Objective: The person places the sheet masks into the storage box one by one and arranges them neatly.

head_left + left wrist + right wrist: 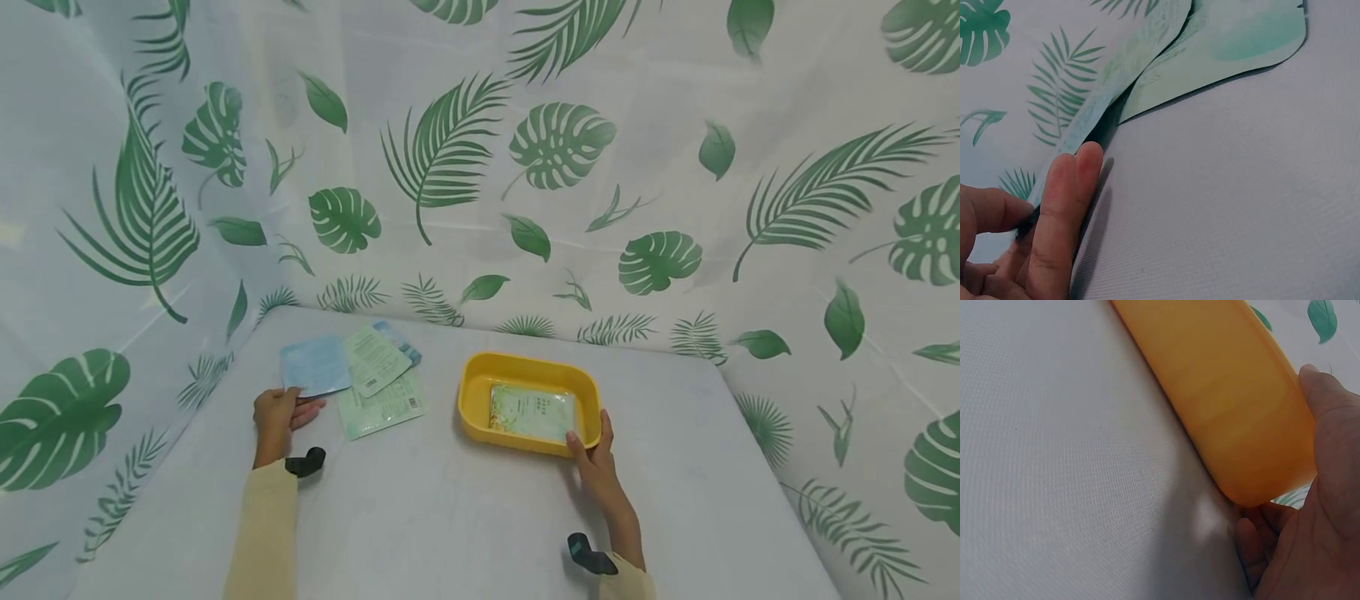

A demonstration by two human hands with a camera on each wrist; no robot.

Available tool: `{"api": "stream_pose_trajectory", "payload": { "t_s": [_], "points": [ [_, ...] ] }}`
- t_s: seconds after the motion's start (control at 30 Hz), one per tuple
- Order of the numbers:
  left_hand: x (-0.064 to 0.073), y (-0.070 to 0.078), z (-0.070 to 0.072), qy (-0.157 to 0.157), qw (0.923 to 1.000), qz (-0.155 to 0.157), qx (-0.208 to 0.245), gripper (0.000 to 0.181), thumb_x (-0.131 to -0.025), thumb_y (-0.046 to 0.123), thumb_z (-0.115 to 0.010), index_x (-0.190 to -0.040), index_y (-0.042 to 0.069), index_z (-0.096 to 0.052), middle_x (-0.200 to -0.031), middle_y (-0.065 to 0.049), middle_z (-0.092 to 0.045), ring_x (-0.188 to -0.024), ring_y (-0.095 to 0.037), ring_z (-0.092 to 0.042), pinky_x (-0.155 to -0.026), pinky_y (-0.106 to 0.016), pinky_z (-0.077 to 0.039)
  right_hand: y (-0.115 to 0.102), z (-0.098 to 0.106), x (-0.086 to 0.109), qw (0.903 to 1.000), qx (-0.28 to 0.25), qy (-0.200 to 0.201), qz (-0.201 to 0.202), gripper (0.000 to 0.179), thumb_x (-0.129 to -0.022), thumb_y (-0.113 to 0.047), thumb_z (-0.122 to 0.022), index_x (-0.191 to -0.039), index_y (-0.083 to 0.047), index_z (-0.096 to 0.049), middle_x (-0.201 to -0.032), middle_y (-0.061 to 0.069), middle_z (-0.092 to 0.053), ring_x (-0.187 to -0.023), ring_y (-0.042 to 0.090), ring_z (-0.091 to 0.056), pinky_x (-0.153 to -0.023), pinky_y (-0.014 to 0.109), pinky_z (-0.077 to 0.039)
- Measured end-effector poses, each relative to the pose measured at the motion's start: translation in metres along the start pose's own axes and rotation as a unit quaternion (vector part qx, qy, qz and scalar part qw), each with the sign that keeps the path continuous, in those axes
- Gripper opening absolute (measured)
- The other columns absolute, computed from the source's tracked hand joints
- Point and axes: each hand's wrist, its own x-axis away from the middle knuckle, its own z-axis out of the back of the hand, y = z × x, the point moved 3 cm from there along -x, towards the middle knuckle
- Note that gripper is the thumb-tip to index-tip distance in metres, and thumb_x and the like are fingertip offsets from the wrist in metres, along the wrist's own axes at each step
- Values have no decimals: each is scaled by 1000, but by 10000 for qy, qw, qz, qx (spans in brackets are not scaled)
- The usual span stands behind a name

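Note:
My left hand (279, 412) pinches the near-left corner of a light blue sachet (315, 365) between thumb and fingers. In the left wrist view the sachet's edge (1094, 112) rises on a slant from the thumb. Right of it, two light green sachets (384, 407) overlap, and a darker blue one (399, 342) peeks out behind them. With my right hand (598, 467) I grip the near-right corner of a yellow plastic tub (474, 392), thumb over the rim. Inside the tub lies a flat green-and-white sachet (532, 412).
A white cloth covers the table (420, 517). Behind and at both sides hang white curtains with green leaf prints (562, 146). Small black cameras (306, 462) are strapped to both wrists.

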Motion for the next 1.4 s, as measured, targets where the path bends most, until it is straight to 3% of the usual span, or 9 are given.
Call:
{"api": "stream_pose_trajectory", "payload": {
  "t_s": [0.17,0.4,0.77,1.0,1.13,1.27,1.4],
  "points": [
    [-4,-1,4,-134,9994,177,250,35,-101,15,-49,-129,-1,-36,-78,-1,-73,-73,-13,-74,-73,-25,-58,-1,1,0,10000,-27,-18,-22,88,-101,-44,-47,-154,-17,18,-161,26,-7,-148,43,-15,-119,54,-15],
    [-6,-3,4,43,9983,382,446,20,-97,10,-59,-110,8,-43,-69,4,-71,-70,-11,-74,-72,-23,-57,-1,-1,-2,10000,-14,-11,37,87,-102,-41,-48,-154,-16,17,-161,26,-8,-148,42,-16,-119,54,-15],
    [-6,0,4,-48,9980,493,390,26,-97,6,-55,-121,3,-44,-68,5,-69,-68,-9,-73,-70,-21,-57,-1,-2,-2,10000,-50,13,49,87,-102,-40,-48,-154,-15,17,-161,26,-5,-148,43,-15,-119,55,-14],
    [-7,0,3,-68,9978,329,567,21,-95,5,-52,-115,7,-45,-69,3,-71,-69,-12,-74,-70,-23,-58,0,-2,-3,10000,-49,28,20,86,-102,-38,-48,-154,-16,17,-162,25,-3,-149,43,-12,-119,55,-13],
    [-9,-2,2,149,9981,265,530,30,-95,6,-51,-125,5,-43,-91,0,-70,-69,-9,-72,-71,-25,-58,2,-2,-2,10000,-39,26,-48,87,-102,-40,-48,-154,-17,18,-162,25,0,-149,43,-9,-119,56,-12],
    [-8,-3,2,311,9981,263,464,51,-98,8,-46,-146,7,-29,-125,-12,-52,-70,-7,-69,-75,-27,-58,2,0,-1,9999,-71,15,-99,88,-101,-42,-48,-154,-19,19,-162,24,1,-149,43,-7,-119,57,-11],
    [-7,-3,2,346,9973,224,604,53,-103,12,-38,-152,10,-19,-133,-11,-42,-74,-12,-66,-77,-30,-58,2,0,-1,9999,-110,20,-113,88,-101,-41,-48,-154,-19,19,-162,24,1,-149,42,-7,-119,56,-11]
  ]
}}
